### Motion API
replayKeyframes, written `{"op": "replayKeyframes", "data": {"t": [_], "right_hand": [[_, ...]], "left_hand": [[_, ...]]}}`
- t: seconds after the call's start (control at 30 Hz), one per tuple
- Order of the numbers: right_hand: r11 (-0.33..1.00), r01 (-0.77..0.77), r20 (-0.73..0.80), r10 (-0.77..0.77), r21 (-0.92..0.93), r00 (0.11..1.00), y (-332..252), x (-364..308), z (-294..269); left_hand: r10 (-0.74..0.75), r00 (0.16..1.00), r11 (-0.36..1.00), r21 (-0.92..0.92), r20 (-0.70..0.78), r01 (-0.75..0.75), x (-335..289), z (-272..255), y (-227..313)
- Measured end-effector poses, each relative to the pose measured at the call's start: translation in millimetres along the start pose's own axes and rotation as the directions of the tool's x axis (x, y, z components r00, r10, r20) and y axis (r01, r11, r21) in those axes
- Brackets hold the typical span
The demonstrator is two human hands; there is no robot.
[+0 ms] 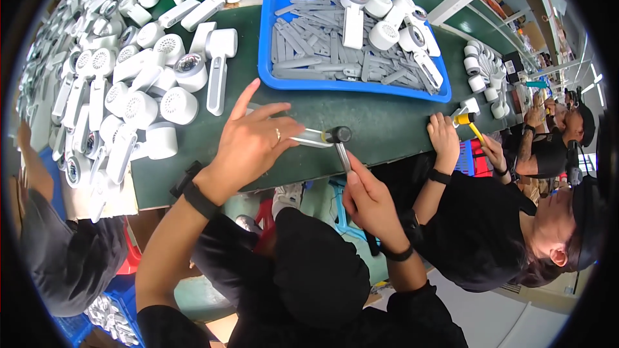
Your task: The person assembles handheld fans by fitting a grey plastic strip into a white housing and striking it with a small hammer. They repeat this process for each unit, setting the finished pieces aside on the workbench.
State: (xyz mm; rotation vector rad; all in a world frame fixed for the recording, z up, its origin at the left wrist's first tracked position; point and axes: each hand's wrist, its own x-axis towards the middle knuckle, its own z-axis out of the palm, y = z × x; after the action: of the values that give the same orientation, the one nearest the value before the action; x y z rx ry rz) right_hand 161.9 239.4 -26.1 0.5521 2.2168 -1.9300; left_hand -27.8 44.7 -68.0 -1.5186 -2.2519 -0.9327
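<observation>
My left hand (251, 142) holds a white and grey handheld fan (311, 138) down on the green table, fingertips on its handle and index finger lifted. The hand hides the rest of the fan. In my closed right hand (372, 196) is a small hammer (339, 134) with a round black head and a metal handle. Its head is over the end of the fan handle; whether they touch I cannot tell. Just beyond my hands stands a blue tray (265, 32) of grey plastic strips (303, 37), with several white fans (353, 22) lying on top at its right.
A big heap of white fans (138, 106) covers the left of the table (248, 174). At right, a co-worker's hands (443, 138) work with a yellow hammer (469, 122). More fans (490, 77) stand beyond the tray. Another person (55, 245) sits at left.
</observation>
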Motion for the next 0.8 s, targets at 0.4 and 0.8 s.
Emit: {"op": "replayKeyframes", "data": {"t": [0.4, 0.8], "right_hand": [[0.979, 0.148, 0.029, -0.146, -0.141, 0.989, -10.6, 25.1, 29.5], [0.979, 0.057, -0.018, -0.062, -0.194, 0.998, -10.1, 15.2, 15.4]], "left_hand": [[-0.196, 0.979, 0.980, -0.028, 0.049, 0.198, 2.8, -1.0, 1.9], [-0.233, 0.970, 0.971, -0.041, 0.068, 0.236, -1.1, 2.5, -4.2]]}}
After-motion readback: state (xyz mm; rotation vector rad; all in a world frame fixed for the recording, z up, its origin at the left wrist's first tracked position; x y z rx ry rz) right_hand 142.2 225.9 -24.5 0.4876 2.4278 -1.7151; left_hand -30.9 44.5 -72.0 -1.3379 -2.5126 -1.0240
